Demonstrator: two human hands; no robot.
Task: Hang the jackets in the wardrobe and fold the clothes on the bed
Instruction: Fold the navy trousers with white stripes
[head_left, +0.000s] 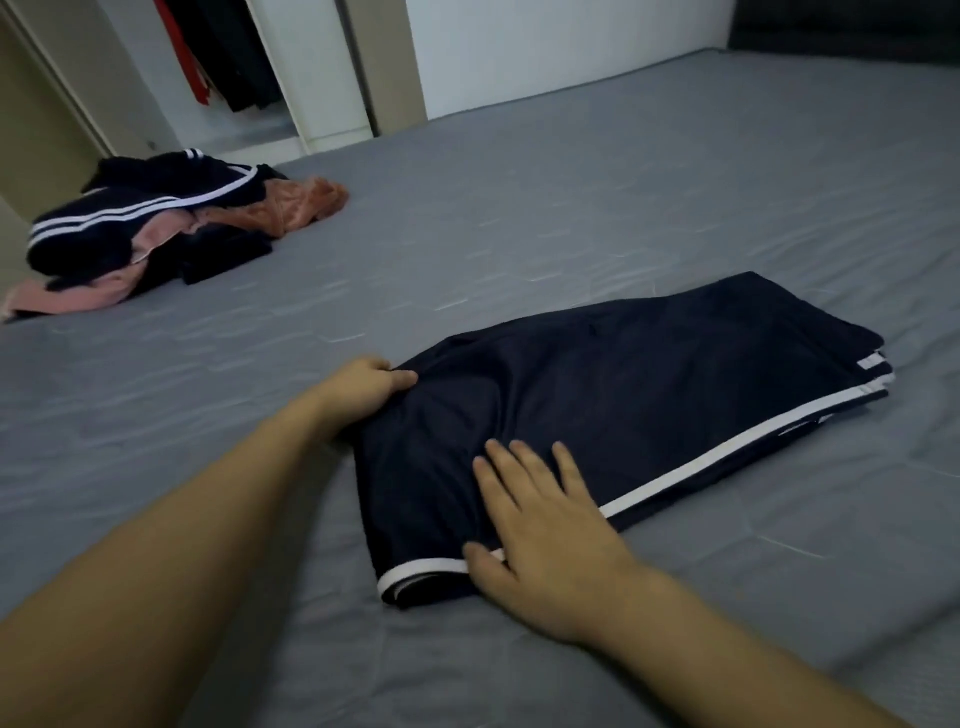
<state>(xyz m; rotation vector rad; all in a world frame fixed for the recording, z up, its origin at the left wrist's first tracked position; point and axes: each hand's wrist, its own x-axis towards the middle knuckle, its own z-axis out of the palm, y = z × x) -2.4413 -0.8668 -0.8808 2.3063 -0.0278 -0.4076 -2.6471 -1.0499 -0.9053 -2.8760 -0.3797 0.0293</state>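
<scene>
Grey bed (571, 182) carries folded navy pants (623, 395) near right; left hand (363, 387) pinches their edge, right hand (540, 525) presses flat, fingers straight. Far-left clothes pile (156, 228) awaits folding; wardrobe (234, 57) stands open beyond.

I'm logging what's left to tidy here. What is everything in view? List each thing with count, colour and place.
folded trousers: one, dark navy with white side stripe, flat on the bed, near centre
clothes pile: one heap, navy with white stripes plus pink and orange pieces, far left of the bed
bed sheet: one, grey, covering the bed
wardrobe: one, white frame, open, beyond the bed at top left
hanging clothes: several, red and dark, inside the wardrobe
left hand: grips the trousers' left edge
right hand: flat on the trousers' near corner
</scene>
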